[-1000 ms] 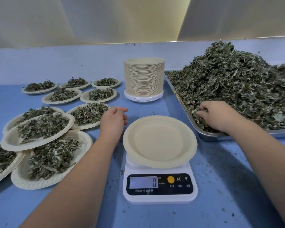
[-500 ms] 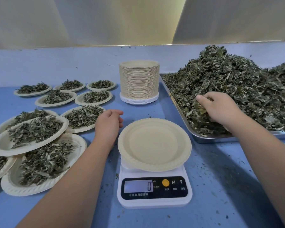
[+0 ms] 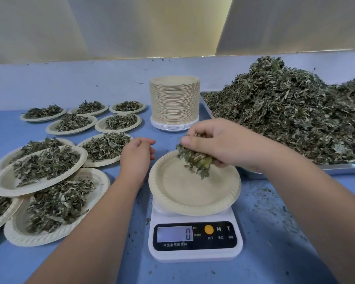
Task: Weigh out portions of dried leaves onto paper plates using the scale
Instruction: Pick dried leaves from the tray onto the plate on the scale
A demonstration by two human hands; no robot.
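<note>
**A:** So where does the clump of dried leaves (image 3: 195,160) sit against the empty paper plate (image 3: 184,201)?

**B:** Over its far right rim, hanging out of the right hand (image 3: 223,144), whose fingers and thumb curl round it. The plate's middle lies toward the person and slightly left of that grip.

**A:** And the left hand (image 3: 137,154)?

**B:** Just left of the plate, fingers loosely curled, holding nothing. The scale (image 3: 195,240) under the plate reads zero.

Light was bright, soft, even. I noted faint shadows on the table (image 3: 285,232), lower frame. Wide lens bowed the edges. At centre the held leaves (image 3: 195,160) were slightly smeared; the scale (image 3: 195,238) display read sharp.
</note>
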